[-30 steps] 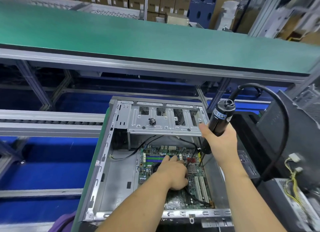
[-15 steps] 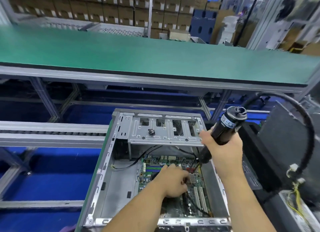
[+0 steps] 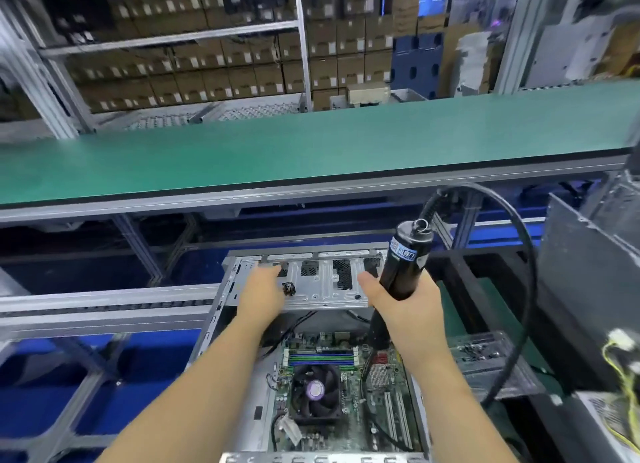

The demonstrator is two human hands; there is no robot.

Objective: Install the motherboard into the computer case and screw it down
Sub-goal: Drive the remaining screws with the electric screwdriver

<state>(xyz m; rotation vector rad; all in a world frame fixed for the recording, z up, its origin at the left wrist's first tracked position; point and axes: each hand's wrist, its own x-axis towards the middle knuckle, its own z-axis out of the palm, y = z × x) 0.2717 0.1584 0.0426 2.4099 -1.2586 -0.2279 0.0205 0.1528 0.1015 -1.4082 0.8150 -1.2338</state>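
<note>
A: Screws are being fetched, by the look of it: the left hand (image 3: pixel 260 294) is being stretched out over the drive cage (image 3: pixel 313 282), fingers extended and nothing gripped, with a small dark cluster (image 3: pixel 288 288) lying just to its right on the cage.

B: And the motherboard (image 3: pixel 341 390)?

A: It is being left seated in the computer case (image 3: pixel 242 390), below and nearer than both hands. The electric screwdriver (image 3: pixel 401 279) is being clutched upright in the right hand (image 3: pixel 403 301), fingers wrapped round the barrel, bit pointing down towards the board.

B: So the screwing-down step is being worked through. What is called for next?

A: Likely a screw is to be pinched from that cluster and carried down to a mounting hole beneath the bit.

B: What has changed from half a second ago?

A: The left hand, then resting on the board, has been lifted to the cage; the screwdriver has been raised and straightened.
</note>
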